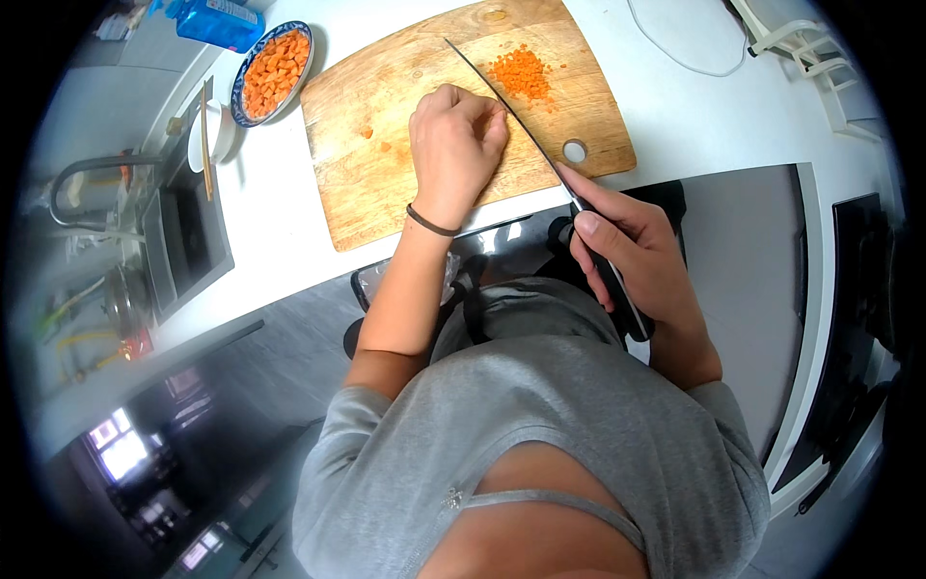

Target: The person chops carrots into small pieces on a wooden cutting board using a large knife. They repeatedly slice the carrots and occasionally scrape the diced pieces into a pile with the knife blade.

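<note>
My right hand (pixel 629 246) grips the black handle of a kitchen knife (pixel 524 129), whose blade reaches up and left across a wooden cutting board (pixel 376 195). Curled on the board just left of the blade is my left hand (pixel 457 137), fingertips bent down beside the steel; a small orange piece seems to show at the fingertips, mostly hidden. Finely diced carrot (pixel 524 74) lies in a pile right of the blade. Two little carrot bits (pixel 367 133) rest on the board left of my left hand.
Beyond the board's left edge, a blue-patterned dish (pixel 309 61) holds larger carrot cubes. Near it are a blue bottle (pixel 221 25) and a white bowl (pixel 223 134) with chopsticks (pixel 205 145) across it. A sink (pixel 192 224) is at the left; a white cable (pixel 694 70) lies upper right.
</note>
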A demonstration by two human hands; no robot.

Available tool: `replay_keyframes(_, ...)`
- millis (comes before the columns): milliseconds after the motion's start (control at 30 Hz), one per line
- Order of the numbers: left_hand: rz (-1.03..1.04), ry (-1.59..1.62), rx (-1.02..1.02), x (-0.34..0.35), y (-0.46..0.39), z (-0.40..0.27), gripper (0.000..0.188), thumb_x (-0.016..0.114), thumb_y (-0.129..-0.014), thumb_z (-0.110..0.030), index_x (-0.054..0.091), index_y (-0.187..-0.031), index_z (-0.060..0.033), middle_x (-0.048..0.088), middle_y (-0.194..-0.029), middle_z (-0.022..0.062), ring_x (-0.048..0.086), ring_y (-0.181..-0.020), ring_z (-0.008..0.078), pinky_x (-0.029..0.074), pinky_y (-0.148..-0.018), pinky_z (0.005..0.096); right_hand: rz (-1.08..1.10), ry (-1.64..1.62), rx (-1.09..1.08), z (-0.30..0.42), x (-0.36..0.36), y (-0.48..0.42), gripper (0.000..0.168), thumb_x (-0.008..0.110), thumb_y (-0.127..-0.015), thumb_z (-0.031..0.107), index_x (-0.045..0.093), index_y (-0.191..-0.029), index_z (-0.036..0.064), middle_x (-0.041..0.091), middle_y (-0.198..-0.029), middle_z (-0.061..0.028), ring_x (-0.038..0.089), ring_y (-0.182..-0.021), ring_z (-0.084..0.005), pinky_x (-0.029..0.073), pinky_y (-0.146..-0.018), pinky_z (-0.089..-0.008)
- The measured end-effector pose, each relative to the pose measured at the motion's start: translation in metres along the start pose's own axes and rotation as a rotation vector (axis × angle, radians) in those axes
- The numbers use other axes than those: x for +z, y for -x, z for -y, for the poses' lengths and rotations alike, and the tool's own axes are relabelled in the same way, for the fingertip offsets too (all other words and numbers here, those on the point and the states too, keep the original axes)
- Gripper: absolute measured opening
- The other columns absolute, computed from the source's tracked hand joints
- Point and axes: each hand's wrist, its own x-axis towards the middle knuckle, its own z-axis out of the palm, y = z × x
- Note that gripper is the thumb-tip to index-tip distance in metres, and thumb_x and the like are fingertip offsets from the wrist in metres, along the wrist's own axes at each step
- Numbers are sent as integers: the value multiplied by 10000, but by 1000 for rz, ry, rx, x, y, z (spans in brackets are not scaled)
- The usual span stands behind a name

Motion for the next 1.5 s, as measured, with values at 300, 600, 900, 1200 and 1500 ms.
replay_keyframes(300,-9,-1,-11,2,1,1,69,728,-720,-129,705,-722,-64,547,-711,76,535,-735,267,425,-700,379,-29,-9,-13,4,2,-17,448,442,-983,172,410,-1407,31,509,-612,-4,469,-438,-60,395,-386,-211)
replay_keyframes(600,-55,17,-22,3,4,1,63,736,-705,-124,707,-712,-69,548,-703,76,536,-728,270,424,-685,381,-25,-111,-7,-1,-1,-14,449,438,-987,178,403,-1416,49,519,-634,-12,471,-444,-63,394,-387,-203)
replay_keyframes(900,-64,-27,4,2,3,-1,72,747,-718,-110,713,-734,-48,597,-702,87,575,-663,247,465,-624,355,-19,-139,-4,0,1,-14,448,436,-992,194,404,-1415,50,530,-648,-10,467,-432,-56,394,-381,-194)
replay_keyframes(1200,-61,18,-18,4,4,1,66,732,-710,-113,703,-717,-55,569,-706,84,554,-715,266,448,-677,369,-6,-123,-12,0,1,-14,454,439,-992,207,400,-1416,47,531,-651,-6,473,-440,-54,398,-382,-194)
replay_keyframes(1500,-36,38,-55,2,3,-2,60,727,-702,-110,703,-702,-55,563,-706,93,549,-734,282,445,-685,380,21,-76,-46,-5,6,-28,469,446,-990,207,386,-1418,27,524,-637,-12,471,-440,-62,396,-386,-206)
